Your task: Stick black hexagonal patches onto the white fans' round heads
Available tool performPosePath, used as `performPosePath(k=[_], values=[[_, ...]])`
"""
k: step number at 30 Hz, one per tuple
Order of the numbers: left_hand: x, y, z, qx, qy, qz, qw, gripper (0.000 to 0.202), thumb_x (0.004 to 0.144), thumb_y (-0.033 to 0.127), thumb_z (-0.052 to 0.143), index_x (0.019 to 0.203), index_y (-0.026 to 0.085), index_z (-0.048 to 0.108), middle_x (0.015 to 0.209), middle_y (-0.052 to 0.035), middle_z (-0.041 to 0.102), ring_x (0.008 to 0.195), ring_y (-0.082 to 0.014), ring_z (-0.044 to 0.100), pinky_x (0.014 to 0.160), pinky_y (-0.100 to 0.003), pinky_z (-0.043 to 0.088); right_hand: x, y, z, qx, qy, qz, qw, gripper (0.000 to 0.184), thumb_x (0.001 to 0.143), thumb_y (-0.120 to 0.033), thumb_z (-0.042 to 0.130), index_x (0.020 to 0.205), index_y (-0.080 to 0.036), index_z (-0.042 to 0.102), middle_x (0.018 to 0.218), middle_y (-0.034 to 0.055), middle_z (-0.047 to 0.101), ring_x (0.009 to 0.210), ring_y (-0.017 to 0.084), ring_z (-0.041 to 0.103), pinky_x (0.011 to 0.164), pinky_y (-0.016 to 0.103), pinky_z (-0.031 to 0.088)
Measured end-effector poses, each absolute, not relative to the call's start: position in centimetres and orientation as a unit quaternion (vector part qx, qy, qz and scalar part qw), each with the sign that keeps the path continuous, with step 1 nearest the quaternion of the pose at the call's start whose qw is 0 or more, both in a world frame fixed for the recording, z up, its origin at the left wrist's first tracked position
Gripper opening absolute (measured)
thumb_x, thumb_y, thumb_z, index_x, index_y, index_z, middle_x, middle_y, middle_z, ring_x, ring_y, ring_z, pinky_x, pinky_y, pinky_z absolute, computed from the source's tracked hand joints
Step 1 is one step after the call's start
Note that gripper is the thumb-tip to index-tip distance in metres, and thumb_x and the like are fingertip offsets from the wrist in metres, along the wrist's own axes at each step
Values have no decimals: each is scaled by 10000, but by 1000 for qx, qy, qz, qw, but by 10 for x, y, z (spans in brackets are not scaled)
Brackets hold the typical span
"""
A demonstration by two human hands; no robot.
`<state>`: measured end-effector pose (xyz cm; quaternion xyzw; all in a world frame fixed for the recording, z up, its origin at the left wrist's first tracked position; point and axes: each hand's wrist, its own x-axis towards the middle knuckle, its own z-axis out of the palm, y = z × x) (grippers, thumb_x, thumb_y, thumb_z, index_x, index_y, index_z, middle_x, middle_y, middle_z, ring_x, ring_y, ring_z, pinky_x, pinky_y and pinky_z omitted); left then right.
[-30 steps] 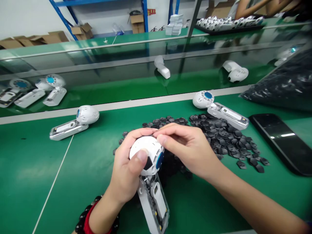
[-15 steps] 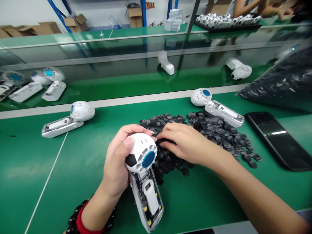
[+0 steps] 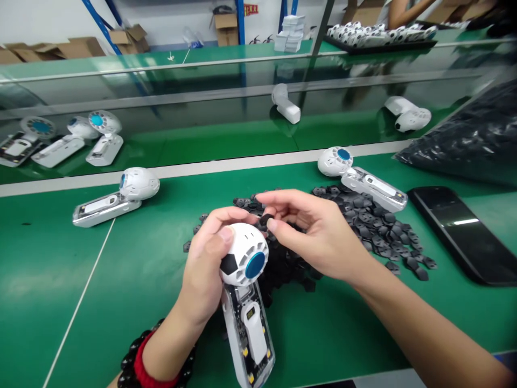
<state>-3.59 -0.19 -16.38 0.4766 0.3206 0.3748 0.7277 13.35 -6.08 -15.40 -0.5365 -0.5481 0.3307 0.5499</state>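
Note:
My left hand (image 3: 208, 264) is wrapped round the white ball-shaped head of a handheld fan (image 3: 245, 245). The fan has a blue disc at its vent and a clear handle showing a circuit board and a small display; the handle points down toward me. A black panel fills one patch of the head. Just right of it, my right hand (image 3: 313, 229) pinches a small black plastic piece (image 3: 265, 219) between thumb and fingertips, close to the fan's head. Beneath both hands spreads a pile of similar black pieces (image 3: 367, 215), partly hidden by them.
Two more fans, one at left (image 3: 139, 184) and one at right (image 3: 374, 188), lie on the green table. Further fans (image 3: 105, 134) rest on the glossy green belt (image 3: 242, 137) behind. A black phone-like slab (image 3: 464, 231) and a plastic bag (image 3: 468, 129) are at right. A person's arm shows behind.
My right hand has risen out of the pile with a black piece in its fingertips. My left hand and the fan have shifted slightly right. Fans on the belt have moved right.

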Motion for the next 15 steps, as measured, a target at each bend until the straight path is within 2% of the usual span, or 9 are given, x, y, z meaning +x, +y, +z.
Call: performPosePath(k=[2, 5, 8, 12, 15], values=[[-35, -3, -166, 485, 315, 358, 733, 236, 861, 427, 677, 972, 221, 707, 967, -24, 731, 727, -166, 657, 642, -263, 551, 131, -59, -156, -531, -539, 343, 557, 296, 878, -119, 595, 1131, -180, 736, 985, 40, 703, 833, 127, 685, 698, 230, 592], [-34, -4, -170, 505, 302, 350, 729, 219, 878, 420, 674, 967, 226, 720, 956, -20, 715, 789, -165, 639, 715, -254, 529, 129, -57, -157, -535, -526, 339, 568, 221, 867, -119, 622, 998, -189, 784, 990, 40, 720, 856, 128, 701, 690, 209, 595], [-34, -4, -172, 514, 311, 351, 718, 233, 878, 428, 672, 976, 223, 722, 964, -28, 702, 851, -187, 632, 766, -269, 515, 128, -60, -155, -550, -518, 331, 566, 146, 877, -145, 672, 945, -201, 789, 928, 22, 759, 820, 140, 722, 708, 231, 604], [-37, -3, -173, 517, 311, 350, 716, 246, 890, 446, 665, 1017, 240, 713, 984, -17, 699, 854, -173, 624, 765, -255, 502, 126, -64, -153, -536, -610, 221, 539, 150, 914, -119, 665, 952, -217, 772, 967, 17, 789, 866, 163, 743, 798, 283, 610], [-38, -4, -174, 530, 298, 358, 709, 216, 916, 422, 647, 1038, 255, 709, 1050, -13, 709, 951, -186, 640, 840, -262, 498, 127, -66, -155, -489, -692, 129, 516, 209, 948, -71, 600, 1034, -202, 738, 998, 27, 787, 910, 147, 734, 851, 277, 600]])
